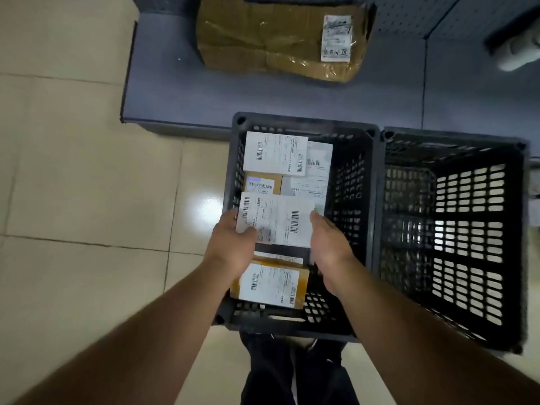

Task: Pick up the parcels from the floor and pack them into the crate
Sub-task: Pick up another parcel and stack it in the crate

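Our left hand [233,247] pinches the white parcel [276,219] over the crate [350,182] mid-frame; our right hand [330,244] touches its edge, fingers straight. With that light hold, it might slip and land crooked.

Pale cream floor tiles [73,171] fill the left side, thin grout lines crossing them, and a bright patch of light glare [209,206] shines off one glossy tile. Up top, a low blue-grey shelf base [181,92] juts out over the tiles, its dark front edge running along the floor. Behind it on the right, a perforated back panel [409,16] in the same blue-grey stands upright. A dark vertical seam [423,83] splits the shelf base into two sections.
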Demonstrator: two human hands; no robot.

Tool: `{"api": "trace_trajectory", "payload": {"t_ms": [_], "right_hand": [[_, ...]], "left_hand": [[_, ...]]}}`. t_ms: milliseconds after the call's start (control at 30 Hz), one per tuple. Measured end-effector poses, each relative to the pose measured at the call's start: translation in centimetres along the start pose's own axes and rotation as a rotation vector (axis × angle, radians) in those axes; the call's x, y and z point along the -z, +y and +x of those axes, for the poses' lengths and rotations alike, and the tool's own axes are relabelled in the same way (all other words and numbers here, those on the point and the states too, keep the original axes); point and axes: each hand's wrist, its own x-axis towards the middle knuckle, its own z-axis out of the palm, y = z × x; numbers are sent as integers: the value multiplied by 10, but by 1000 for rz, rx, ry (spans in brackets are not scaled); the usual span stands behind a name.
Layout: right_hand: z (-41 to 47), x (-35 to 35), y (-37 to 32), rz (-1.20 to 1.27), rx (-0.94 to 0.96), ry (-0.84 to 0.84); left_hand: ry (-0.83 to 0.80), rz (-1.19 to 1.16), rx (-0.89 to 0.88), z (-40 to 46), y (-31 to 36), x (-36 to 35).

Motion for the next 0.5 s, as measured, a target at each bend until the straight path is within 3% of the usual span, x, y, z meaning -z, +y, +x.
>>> {"api": "trace_trajectory", "payload": {"t_ms": [233,500], "right_hand": [[82,-9,-4,-93,97,-47],[106,-21,4,87,-5,-120]], "left_hand": [[36,263,-62,75,-19,-40],[40,767,-207,95,-27,-56]]}}
